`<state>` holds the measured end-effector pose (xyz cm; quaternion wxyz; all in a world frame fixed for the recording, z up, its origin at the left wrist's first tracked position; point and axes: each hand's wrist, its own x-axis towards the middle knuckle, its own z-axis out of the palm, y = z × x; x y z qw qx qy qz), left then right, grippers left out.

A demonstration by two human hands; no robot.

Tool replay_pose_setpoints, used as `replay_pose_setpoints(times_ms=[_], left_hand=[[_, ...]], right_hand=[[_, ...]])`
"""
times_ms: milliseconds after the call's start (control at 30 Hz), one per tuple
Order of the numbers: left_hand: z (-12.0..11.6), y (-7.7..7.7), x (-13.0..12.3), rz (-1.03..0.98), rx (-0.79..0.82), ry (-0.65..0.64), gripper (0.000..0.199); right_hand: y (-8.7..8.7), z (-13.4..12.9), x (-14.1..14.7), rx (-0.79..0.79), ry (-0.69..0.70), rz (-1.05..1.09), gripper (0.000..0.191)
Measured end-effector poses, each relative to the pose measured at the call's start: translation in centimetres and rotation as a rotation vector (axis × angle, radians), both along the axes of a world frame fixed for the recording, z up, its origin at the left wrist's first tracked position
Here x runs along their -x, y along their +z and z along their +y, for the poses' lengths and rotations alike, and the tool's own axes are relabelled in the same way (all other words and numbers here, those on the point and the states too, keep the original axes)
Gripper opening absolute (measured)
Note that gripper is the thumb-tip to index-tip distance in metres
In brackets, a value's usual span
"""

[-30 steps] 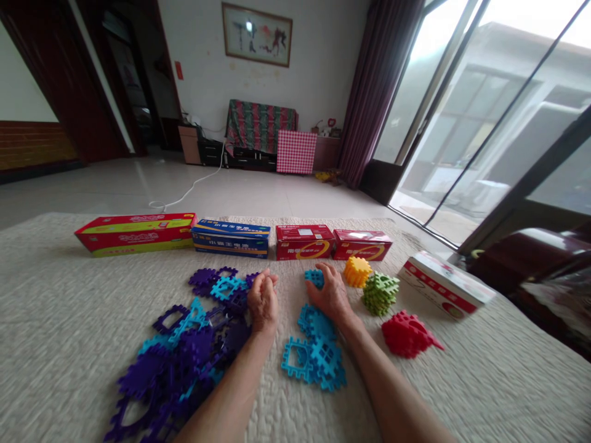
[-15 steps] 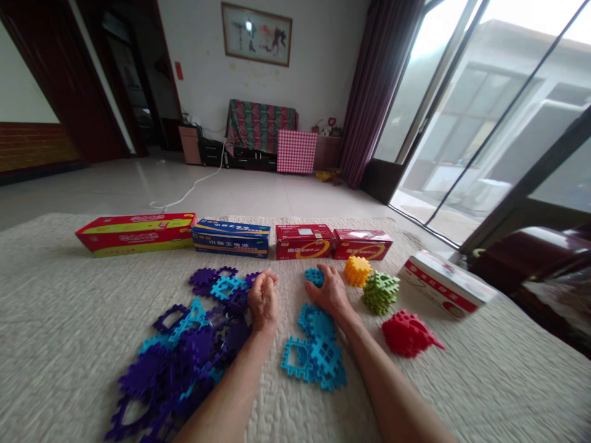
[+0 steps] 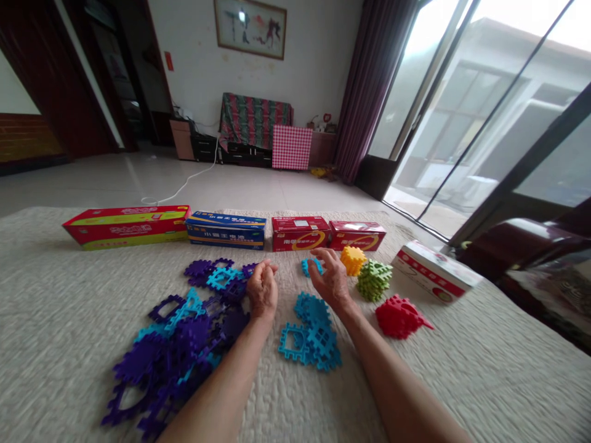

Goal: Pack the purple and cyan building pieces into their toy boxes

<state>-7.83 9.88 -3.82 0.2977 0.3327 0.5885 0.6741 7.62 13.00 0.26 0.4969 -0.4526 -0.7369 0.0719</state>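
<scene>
My left hand (image 3: 262, 290) is closed beside the right edge of a pile of purple pieces (image 3: 191, 335) mixed with light blue ones; whether its curled fingers hold anything is hidden. My right hand (image 3: 329, 277), fingers apart, hovers by a small blue piece (image 3: 311, 266) lying on the quilted cover. Nearer to me, between my forearms, lies a loose group of light blue pieces (image 3: 318, 326). To the right of my right hand stand a yellow stack (image 3: 353, 261), a green stack (image 3: 374, 280) and a red stack (image 3: 401, 317).
Across the far edge of the quilted cover (image 3: 480, 363) stand a red and yellow box (image 3: 129, 227), a blue box (image 3: 226, 231) and two dark red boxes (image 3: 300, 235). A white and red box (image 3: 436, 271) lies at the right.
My right hand has lifted off the small blue piece, its fingers now further from it. My left hand keeps about the same place. The whole view has shifted slightly.
</scene>
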Motion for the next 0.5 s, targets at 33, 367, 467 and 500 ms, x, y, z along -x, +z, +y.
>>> replay_pose_setpoints(times_ms=[33,367,467,500], left_hand=[[0.0,0.0,0.0,0.009,-0.002,0.0,0.033],[0.4,-0.2,-0.2,0.079,-0.015,-0.007,0.035],[0.4,-0.2,-0.3,0.1,-0.023,-0.011,0.035],[0.4,-0.2,-0.3,0.107,-0.025,-0.012,0.035]], right_hand=[[0.1,-0.4,0.0,-0.003,0.02,-0.006,0.018],[-0.1,-7.4,-2.6,0.247,0.073,-0.234,0.04],[-0.6,-9.0,-2.4,0.287,0.096,-0.239,0.043],[-0.8,-9.3,-2.2,0.29,0.098,-0.241,0.042]])
